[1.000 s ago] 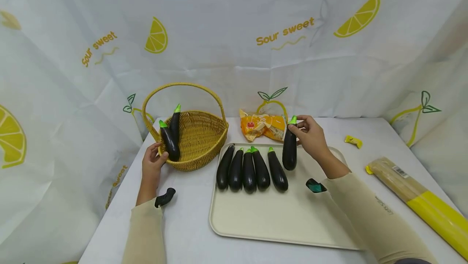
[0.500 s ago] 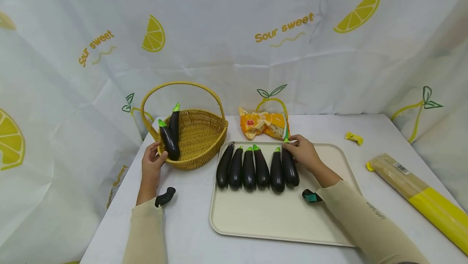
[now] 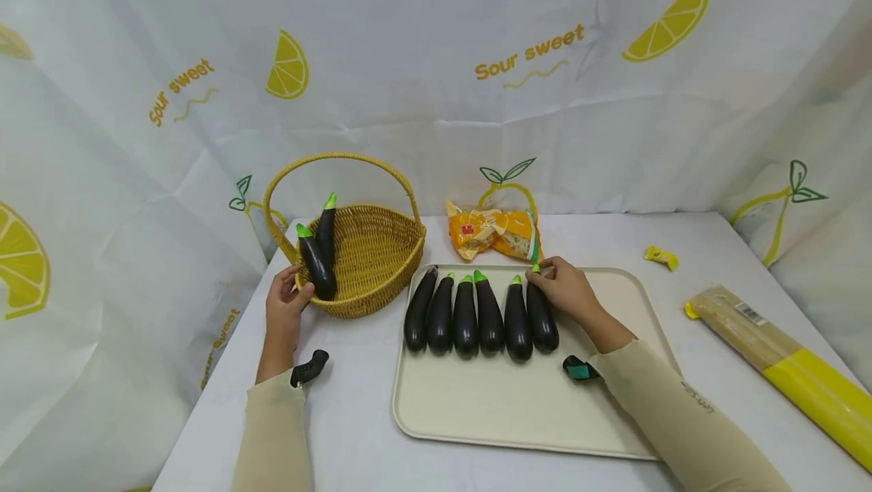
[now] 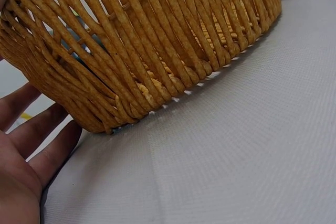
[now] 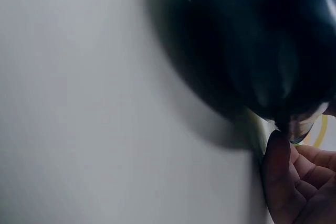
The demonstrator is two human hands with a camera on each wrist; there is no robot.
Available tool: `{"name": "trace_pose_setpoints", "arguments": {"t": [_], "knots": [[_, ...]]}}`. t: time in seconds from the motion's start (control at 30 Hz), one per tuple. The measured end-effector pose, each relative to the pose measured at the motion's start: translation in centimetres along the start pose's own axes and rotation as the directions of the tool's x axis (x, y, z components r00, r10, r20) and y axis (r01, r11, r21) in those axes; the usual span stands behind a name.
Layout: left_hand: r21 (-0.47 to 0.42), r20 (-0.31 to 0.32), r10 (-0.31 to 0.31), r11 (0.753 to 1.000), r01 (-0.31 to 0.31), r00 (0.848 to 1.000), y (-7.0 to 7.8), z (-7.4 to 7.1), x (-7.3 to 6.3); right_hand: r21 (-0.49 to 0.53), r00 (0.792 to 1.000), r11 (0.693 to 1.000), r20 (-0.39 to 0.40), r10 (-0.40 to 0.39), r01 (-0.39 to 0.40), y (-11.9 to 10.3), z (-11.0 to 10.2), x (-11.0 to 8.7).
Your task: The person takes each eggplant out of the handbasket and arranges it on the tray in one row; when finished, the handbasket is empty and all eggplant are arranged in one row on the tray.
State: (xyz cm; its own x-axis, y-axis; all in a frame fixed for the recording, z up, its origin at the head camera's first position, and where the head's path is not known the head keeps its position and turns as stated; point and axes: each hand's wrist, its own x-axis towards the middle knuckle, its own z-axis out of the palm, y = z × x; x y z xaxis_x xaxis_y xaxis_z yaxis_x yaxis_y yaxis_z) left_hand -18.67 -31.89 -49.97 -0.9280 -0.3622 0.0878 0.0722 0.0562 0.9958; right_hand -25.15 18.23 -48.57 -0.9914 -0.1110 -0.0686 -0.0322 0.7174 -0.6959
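At the right end of a row of several dark eggplants with green stems, my right hand (image 3: 568,294) pinches one eggplant (image 3: 541,319) near its stem. That eggplant lies on the cream tray (image 3: 524,409) beside its neighbour (image 3: 518,323). In the right wrist view, thumb and fingers meet at the narrow end of the dark eggplant (image 5: 262,40). My left hand (image 3: 282,310) holds the near left side of a wicker basket (image 3: 371,265), thumb at the rim and fingers along the outer wall. Two eggplants (image 3: 316,265) lean inside the basket at its left.
Behind the tray lies an orange snack bag (image 3: 487,231). A small yellow wrapped item (image 3: 661,257) is at the far right, and a long yellow-and-tan package (image 3: 777,363) lies right of the tray. The basket's arched handle (image 3: 337,156) rises above it. A printed cloth hangs behind.
The right hand has lowered its eggplant from above the tray onto it, at the row's right end. The neighbouring eggplant now stands straighter in line. Left hand and basket have stayed in place.
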Motion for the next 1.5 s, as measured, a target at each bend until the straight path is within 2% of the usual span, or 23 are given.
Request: {"name": "trace_pose_setpoints", "arguments": {"t": [0.17,0.37,0.5,0.63,0.8,0.9,1.1,1.27,1.37,1.5], "knots": [[0.001,-0.003,-0.014,1.000,0.014,1.000,-0.3,-0.3,-0.2,0.023,1.000,1.000,-0.003,0.010,-0.010,0.1,0.2,-0.2],[0.010,-0.004,-0.016,1.000,0.016,1.000,-0.2,-0.4,-0.4,0.070,1.000,0.997,-0.013,-0.013,0.014,-0.6,-0.2,-0.5],[0.014,-0.009,-0.008,1.000,0.008,1.000,-0.3,-0.7,-0.4,0.124,0.997,0.990,-0.016,-0.071,0.072,-2.6,-0.5,0.0],[0.002,-0.019,-0.006,1.000,0.006,1.000,-0.4,-1.0,-0.3,0.139,0.991,0.982,-0.003,-0.132,0.131,-5.9,0.3,0.8],[-0.020,-0.024,-0.014,1.000,0.014,1.000,-0.4,-1.1,-0.5,0.197,0.977,0.960,0.043,-0.210,0.198,-10.8,2.8,1.6],[-0.019,-0.026,-0.013,1.000,0.013,1.000,-0.3,-1.1,-0.7,0.240,0.960,0.939,0.075,-0.270,0.245,-14.1,4.8,1.6],[-0.015,-0.028,-0.019,1.000,0.019,0.999,-0.1,-1.1,-0.8,0.210,0.903,0.910,0.175,-0.394,0.356,-21.0,9.4,1.8],[-0.033,-0.016,0.001,0.999,-0.001,1.000,-0.1,-0.9,-0.5,0.191,0.865,0.892,0.230,-0.447,0.410,-25.1,13.1,3.1],[-0.056,0.000,0.014,0.998,-0.014,1.000,-0.1,-0.6,-0.1,0.203,0.858,0.894,0.259,-0.443,0.399,-26.7,14.7,4.1],[-0.073,0.018,0.015,0.997,-0.013,1.000,0.3,-0.1,0.1,0.184,0.868,0.909,0.275,-0.413,0.374,-28.2,16.7,5.5]]}}
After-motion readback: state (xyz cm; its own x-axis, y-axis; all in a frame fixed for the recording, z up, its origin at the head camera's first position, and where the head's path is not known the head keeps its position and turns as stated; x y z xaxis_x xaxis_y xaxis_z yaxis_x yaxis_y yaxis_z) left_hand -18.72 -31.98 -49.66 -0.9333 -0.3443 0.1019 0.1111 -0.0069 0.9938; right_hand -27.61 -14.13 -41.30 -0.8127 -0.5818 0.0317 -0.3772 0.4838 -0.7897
